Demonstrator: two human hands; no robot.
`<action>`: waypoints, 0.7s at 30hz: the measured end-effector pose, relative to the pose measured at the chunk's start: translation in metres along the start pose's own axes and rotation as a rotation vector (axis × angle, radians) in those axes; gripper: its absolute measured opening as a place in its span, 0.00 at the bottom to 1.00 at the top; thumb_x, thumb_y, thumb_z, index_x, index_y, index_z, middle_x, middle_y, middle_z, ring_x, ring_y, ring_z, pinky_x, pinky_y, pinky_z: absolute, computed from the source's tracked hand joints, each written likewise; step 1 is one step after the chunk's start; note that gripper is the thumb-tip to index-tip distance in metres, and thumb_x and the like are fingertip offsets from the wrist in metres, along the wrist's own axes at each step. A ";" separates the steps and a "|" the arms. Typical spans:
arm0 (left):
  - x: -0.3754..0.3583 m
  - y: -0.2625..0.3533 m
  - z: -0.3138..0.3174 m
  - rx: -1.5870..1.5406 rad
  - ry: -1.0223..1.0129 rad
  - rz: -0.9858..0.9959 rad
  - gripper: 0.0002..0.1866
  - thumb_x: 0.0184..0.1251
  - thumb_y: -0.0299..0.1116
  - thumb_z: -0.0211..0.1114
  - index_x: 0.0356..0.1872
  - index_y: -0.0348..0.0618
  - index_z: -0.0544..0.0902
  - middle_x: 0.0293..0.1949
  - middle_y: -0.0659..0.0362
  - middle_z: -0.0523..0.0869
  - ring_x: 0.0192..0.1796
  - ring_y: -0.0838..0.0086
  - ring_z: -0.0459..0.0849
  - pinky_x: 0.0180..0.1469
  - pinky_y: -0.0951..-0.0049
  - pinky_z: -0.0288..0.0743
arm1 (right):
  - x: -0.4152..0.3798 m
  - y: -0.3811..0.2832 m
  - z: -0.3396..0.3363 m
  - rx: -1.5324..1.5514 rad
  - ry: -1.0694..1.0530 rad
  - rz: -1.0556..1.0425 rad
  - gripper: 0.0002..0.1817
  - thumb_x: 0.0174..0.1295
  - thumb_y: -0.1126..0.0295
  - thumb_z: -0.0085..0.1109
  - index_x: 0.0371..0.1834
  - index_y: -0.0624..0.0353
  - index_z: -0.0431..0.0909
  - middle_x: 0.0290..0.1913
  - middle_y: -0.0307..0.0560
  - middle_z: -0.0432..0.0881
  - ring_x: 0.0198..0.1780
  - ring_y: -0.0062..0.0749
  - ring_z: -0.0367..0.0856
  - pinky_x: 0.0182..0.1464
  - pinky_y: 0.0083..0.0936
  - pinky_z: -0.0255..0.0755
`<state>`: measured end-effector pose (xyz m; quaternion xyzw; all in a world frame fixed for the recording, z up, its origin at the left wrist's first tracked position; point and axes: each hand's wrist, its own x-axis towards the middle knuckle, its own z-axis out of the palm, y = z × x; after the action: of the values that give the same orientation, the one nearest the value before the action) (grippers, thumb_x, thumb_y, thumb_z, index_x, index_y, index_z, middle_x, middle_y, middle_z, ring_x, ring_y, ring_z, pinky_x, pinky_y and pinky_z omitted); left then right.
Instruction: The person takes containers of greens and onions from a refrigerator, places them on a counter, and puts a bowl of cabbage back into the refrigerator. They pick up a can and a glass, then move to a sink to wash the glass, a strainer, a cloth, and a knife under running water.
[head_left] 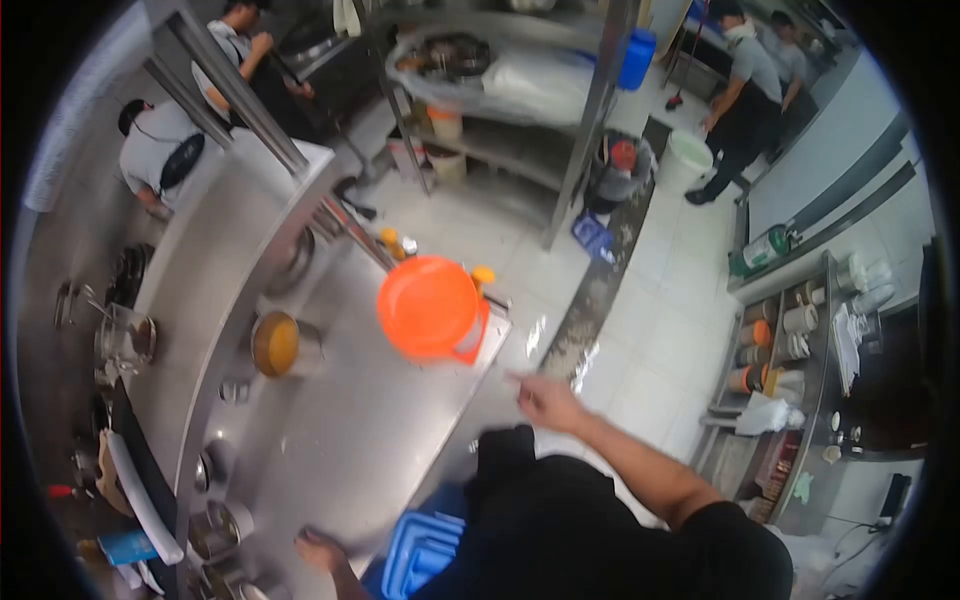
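Observation:
My right hand (550, 402) is held out past the edge of the steel table (330, 440), index finger stretched out and the other fingers partly curled, with nothing visible in it. Nearest to it is an orange round bowl or pan (428, 305) on an orange base at the table's corner, perhaps a kitchen scale. Low over the near side of the table is my left hand (320, 550), slightly blurred, its fingers loosely apart and nothing seen in them. Beside it are stacked blue plastic trays or containers (425, 550). A metal pot with yellow-orange contents (277, 343) stands farther along the table.
Metal containers (220, 530) line the table's left side under a raised steel shelf (230, 220). A steel rack (500, 150) stands ahead, with a lined bin (622, 165) and white bucket (685, 160) beside it. Several people work farther off. Shelving with jars (765, 350) is at right.

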<state>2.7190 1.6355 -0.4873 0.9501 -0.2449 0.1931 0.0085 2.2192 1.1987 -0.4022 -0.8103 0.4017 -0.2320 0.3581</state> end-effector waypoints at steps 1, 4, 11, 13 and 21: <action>0.008 0.005 0.001 0.087 -0.010 -0.020 0.18 0.80 0.41 0.51 0.48 0.33 0.78 0.43 0.42 0.84 0.44 0.44 0.83 0.49 0.45 0.76 | 0.008 0.011 -0.014 0.004 0.057 0.093 0.23 0.66 0.71 0.59 0.66 0.52 0.78 0.41 0.50 0.86 0.32 0.42 0.85 0.37 0.35 0.79; 0.054 -0.021 0.030 0.247 -0.424 0.197 0.15 0.79 0.40 0.55 0.45 0.35 0.80 0.42 0.45 0.86 0.42 0.51 0.86 0.44 0.53 0.79 | 0.026 0.024 -0.057 0.001 0.159 0.215 0.22 0.66 0.70 0.59 0.65 0.51 0.78 0.38 0.48 0.85 0.35 0.43 0.85 0.41 0.38 0.80; 0.144 0.340 -0.201 -1.246 -0.414 -0.154 0.17 0.76 0.39 0.63 0.56 0.38 0.80 0.49 0.58 0.84 0.44 0.79 0.75 0.51 0.74 0.72 | 0.134 0.107 -0.124 -0.101 0.124 0.145 0.18 0.66 0.70 0.60 0.59 0.53 0.81 0.38 0.48 0.84 0.33 0.41 0.84 0.41 0.36 0.79; 0.161 0.429 -0.232 -1.388 -0.326 -0.012 0.26 0.75 0.36 0.65 0.70 0.40 0.72 0.62 0.57 0.79 0.47 0.79 0.73 0.53 0.76 0.71 | 0.191 0.142 -0.142 -0.104 0.025 0.186 0.16 0.66 0.67 0.61 0.57 0.55 0.82 0.39 0.48 0.85 0.34 0.41 0.85 0.42 0.36 0.79; 0.240 0.590 -0.209 -1.255 -0.517 0.058 0.31 0.75 0.33 0.66 0.75 0.38 0.67 0.67 0.58 0.74 0.53 0.79 0.75 0.62 0.77 0.68 | 0.347 0.409 -0.278 -0.203 -0.596 0.522 0.22 0.65 0.61 0.61 0.61 0.54 0.81 0.44 0.49 0.87 0.38 0.38 0.87 0.35 0.40 0.84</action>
<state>2.5602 1.0280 -0.2512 0.7738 -0.3301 -0.2190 0.4942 2.0342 0.6340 -0.5084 -0.7440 0.4935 0.1524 0.4239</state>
